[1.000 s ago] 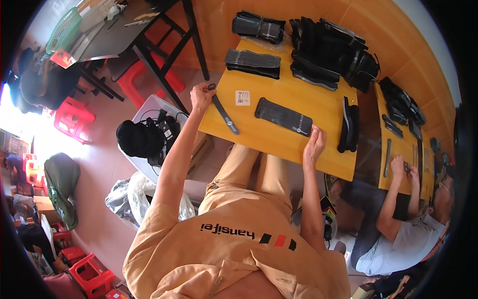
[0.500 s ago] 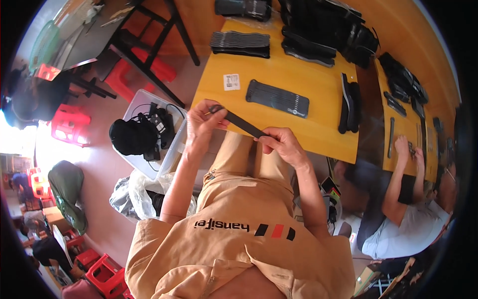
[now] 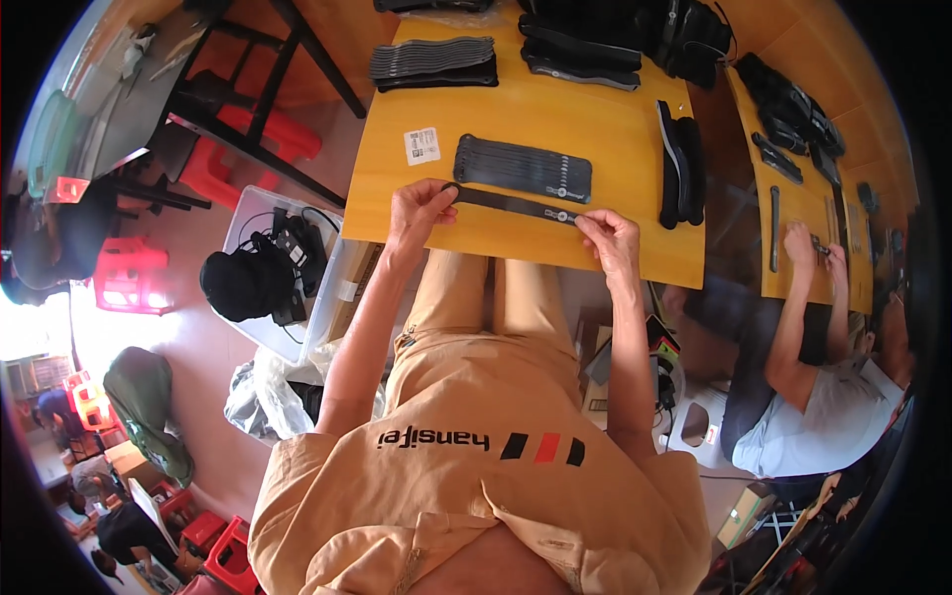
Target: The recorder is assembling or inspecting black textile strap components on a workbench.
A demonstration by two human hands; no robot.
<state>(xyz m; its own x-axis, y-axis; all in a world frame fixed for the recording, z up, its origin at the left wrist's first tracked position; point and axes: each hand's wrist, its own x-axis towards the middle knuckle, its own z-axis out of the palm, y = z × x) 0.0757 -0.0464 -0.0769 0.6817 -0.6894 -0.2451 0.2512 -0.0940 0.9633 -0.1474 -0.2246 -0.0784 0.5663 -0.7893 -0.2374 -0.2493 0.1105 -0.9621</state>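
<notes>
A dark flat strap (image 3: 516, 205) with a rounded end and a white print is stretched level between my two hands, above the front part of the yellow table (image 3: 387, 198). My left hand (image 3: 421, 215) pinches its rounded end between thumb and fingers. At the other end, my right hand (image 3: 613, 241) grips the tip beside the print. Just beyond lies a row of overlapping straps of the same kind (image 3: 521, 167), spread flat with their prints aligned. To their left is a white printed label (image 3: 421, 146).
Stacked straps (image 3: 433, 61) lie at the far left of the table, more bundles (image 3: 580, 50) at the far middle, and another (image 3: 681, 164) along the right. A white bin (image 3: 241, 235) with black cables stands left. A co-worker's hands (image 3: 799, 243) work at the right-hand table.
The strap has moved forward over the table and turned from steeply slanted to nearly level, its printed side now showing. My hands are farther apart. The view has shifted slightly.
</notes>
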